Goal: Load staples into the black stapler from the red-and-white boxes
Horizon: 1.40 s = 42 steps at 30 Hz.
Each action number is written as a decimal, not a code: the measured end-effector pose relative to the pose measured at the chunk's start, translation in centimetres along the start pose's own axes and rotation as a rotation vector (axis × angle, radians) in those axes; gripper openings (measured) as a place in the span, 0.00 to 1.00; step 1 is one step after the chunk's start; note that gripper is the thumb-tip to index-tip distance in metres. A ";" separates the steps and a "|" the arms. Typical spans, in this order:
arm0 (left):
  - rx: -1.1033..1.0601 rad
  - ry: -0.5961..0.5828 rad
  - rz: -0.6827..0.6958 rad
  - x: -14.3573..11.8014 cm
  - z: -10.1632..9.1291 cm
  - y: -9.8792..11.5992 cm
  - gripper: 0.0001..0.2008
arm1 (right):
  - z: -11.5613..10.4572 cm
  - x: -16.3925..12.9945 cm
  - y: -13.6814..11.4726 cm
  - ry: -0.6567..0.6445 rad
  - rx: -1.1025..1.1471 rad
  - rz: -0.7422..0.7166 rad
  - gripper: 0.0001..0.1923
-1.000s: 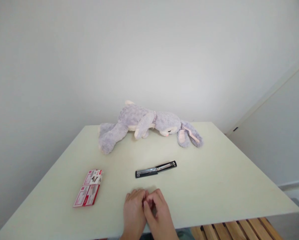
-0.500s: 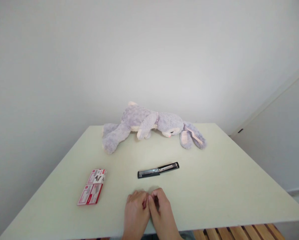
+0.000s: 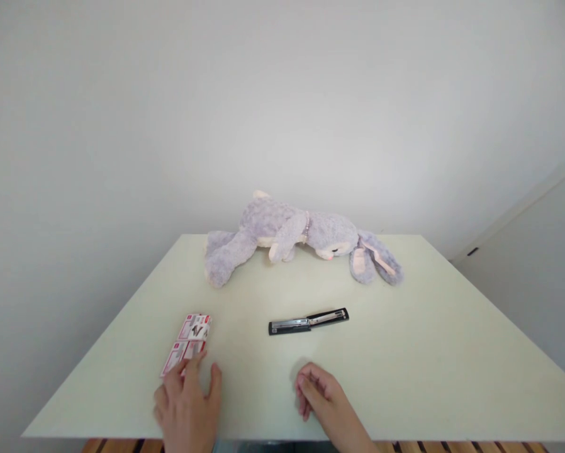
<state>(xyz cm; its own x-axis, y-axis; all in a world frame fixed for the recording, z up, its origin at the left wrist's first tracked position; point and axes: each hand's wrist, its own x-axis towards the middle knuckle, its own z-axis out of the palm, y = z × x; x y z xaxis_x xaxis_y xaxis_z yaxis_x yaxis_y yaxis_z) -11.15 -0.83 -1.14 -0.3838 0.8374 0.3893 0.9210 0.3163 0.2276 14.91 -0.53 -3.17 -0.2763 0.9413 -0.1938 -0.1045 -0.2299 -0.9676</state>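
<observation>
1. So the left hand (image 3: 188,402) is hanging right at the near end of the red-and-white pack (image 3: 194,328), and its fingertips are covering part of that end from this angle. Can't tell if they're actually touching the card or just sitting above it.

2. Left hand's shape: fingers are curving forward and standing apart, with the thumb sticking out on the right, well clear of the index finger. Nothing's showing between them.

3. The pack itself is lying flat on the left part of the pale table (image 3: 428,365), stretching away from the hand at a slight slant. Its far half is showing a little stapler picture, and that bit is lying uncovered.

4. The right hand (image 3: 323,396) is resting well apart from the left one, curling loosely with the thumb lying against the bent fingers. Whether it's pinching anything small, I honestly can't tell.

5. The black stapler (image 3: 287,326) is lying unfolded just beyond the right hand, apart from both hands, with the pack sitting off to its left.

6. Way at the back, a lilac plush rabbit (image 3: 270,220) is lying along the far edge, ears pointing right.
</observation>
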 end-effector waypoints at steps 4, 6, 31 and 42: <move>0.123 -0.069 -0.026 -0.8 0.1 -4.0 0.24 | -1.1 -0.5 -1.3 -0.087 -0.018 0.042 0.22; 0.015 -0.093 0.061 -1.3 0.9 -4.4 0.21 | -1.5 -0.6 -1.9 -0.173 -0.039 0.089 0.19; -0.758 -0.558 0.550 -0.2 3.9 7.6 0.31 | -8.2 1.8 -4.7 0.266 -0.885 0.090 0.13; -0.788 -0.539 0.546 -0.3 4.1 7.7 0.32 | -3.4 6.1 -7.9 -0.347 -1.417 -0.241 0.09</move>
<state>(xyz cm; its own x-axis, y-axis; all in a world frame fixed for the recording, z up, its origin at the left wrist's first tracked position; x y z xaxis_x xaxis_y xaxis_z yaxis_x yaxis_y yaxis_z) -3.70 3.13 -3.14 0.3187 0.9235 0.2136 0.5827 -0.3686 0.7243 17.27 7.83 2.78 -0.6189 0.7692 -0.1594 0.7624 0.5394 -0.3575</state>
